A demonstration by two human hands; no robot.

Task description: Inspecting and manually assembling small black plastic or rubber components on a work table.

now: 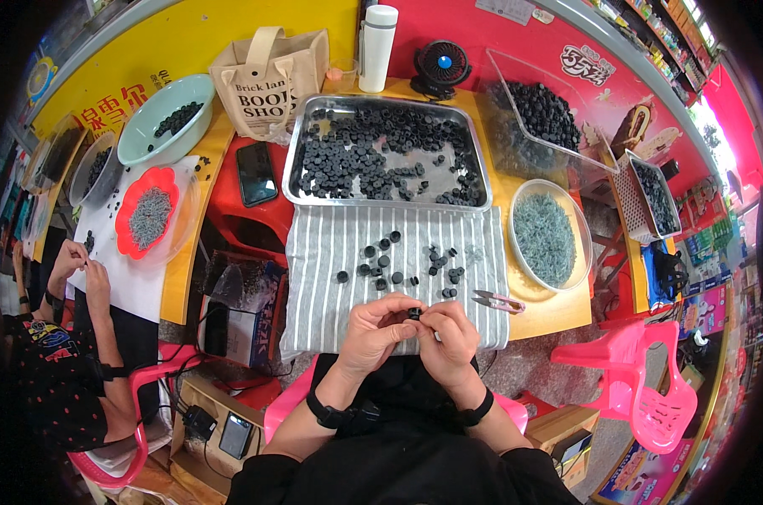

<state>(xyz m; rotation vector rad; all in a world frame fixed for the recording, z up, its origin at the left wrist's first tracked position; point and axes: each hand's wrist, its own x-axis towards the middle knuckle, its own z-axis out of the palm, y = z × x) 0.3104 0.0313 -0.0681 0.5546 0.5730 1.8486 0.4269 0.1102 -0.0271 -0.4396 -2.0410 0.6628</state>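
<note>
Close to the front edge of a striped grey cloth [318,311], my two hands meet over a small round black plastic cap [413,313]. My left hand [375,332] pinches the cap from the left with thumb and fingers. From the other side, the closed fingertips of my right hand [449,338] are on it too; whether they also grip a smaller part is hidden. Just beyond my hands, several loose black caps [397,278] lie scattered in two loose groups. A pair of thread snips [501,303] rests on the cloth's right edge.
A metal tray [381,203] full of black caps stands behind the cloth. On the right are a tub of thin clear-grey plastic pieces [546,240] and a clear bin [516,147] of black parts. A co-worker's hands [82,265] work at the left beside a red bowl [127,244].
</note>
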